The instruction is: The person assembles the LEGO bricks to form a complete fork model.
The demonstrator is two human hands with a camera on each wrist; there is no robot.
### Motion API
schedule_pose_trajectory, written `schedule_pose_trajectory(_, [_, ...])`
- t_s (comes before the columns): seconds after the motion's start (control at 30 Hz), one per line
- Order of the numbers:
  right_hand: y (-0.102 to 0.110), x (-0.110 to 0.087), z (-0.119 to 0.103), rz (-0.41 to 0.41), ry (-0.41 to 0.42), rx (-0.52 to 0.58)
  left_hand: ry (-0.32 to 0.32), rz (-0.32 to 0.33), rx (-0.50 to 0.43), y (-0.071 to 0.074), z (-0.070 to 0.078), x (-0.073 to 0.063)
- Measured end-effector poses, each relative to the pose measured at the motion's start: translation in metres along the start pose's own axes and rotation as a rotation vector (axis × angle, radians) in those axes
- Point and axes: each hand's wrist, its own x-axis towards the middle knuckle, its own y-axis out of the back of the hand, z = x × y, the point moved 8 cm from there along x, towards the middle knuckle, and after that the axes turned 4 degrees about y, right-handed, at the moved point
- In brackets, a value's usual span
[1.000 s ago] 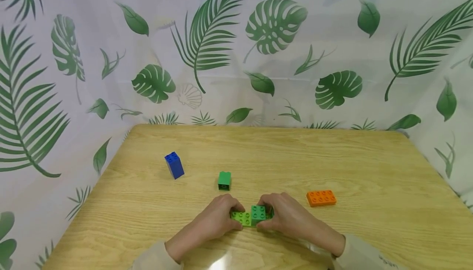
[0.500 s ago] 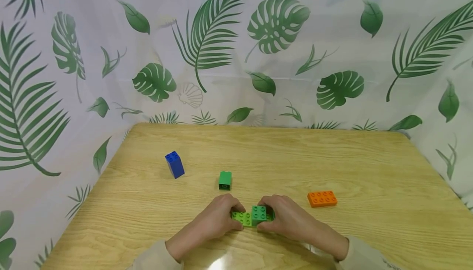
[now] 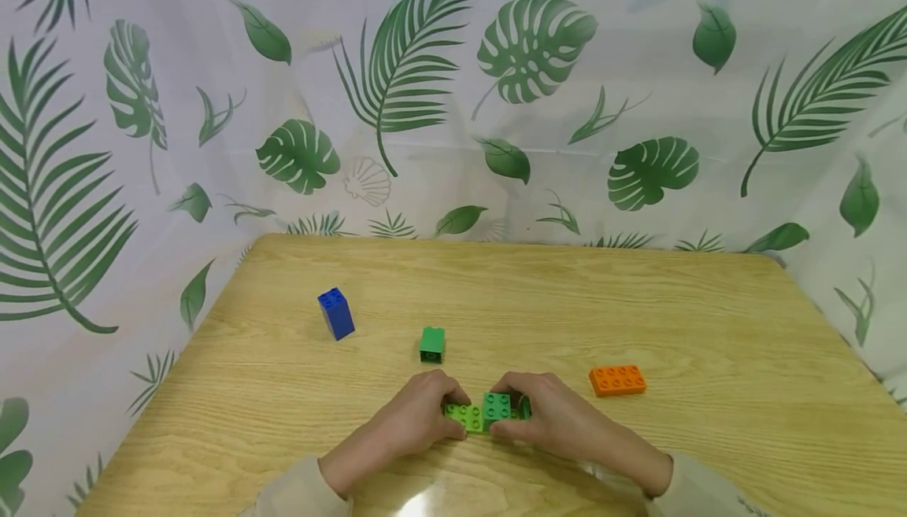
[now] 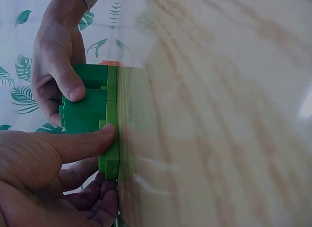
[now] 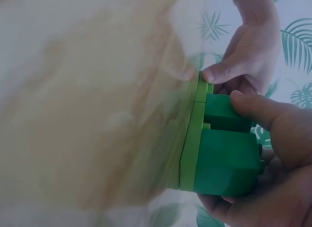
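Light green flat toy building bricks (image 3: 464, 418) lie end to end on the table, with a seam visible between them in both wrist views. One green block (image 3: 497, 408) stands on them across the seam. A second green block (image 5: 228, 162) stands on the right end, mostly hidden by my right hand in the head view. My left hand (image 3: 423, 413) pinches the left end of the light green row between thumb and fingers. My right hand (image 3: 556, 413) grips the middle green block, its thumb (image 5: 261, 109) on the near side. Both hands are close together.
A loose green block (image 3: 432, 345) lies just beyond my hands on the wooden table (image 3: 397, 281). Farther left, a tall blue block (image 3: 336, 314) stands upright. To the right lies an orange flat brick (image 3: 618, 380). A leaf-printed curtain (image 3: 425, 108) hangs behind the table.
My right hand's fingers have shifted slightly around the green blocks. My left hand keeps its hold on the left end. The loose blocks have stayed put.
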Motion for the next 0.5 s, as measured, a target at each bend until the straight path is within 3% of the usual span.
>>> schedule_pose_trajectory(0.27, [0.006, 0.0, -0.012, 0.042, 0.043, -0.014, -0.005, 0.001, -0.002, 0.001, 0.001, 0.0])
schedule_pose_trajectory(0.5, [0.001, 0.003, -0.003, 0.023, 0.007, -0.062, -0.005, -0.002, 0.001, 0.0, -0.001, 0.0])
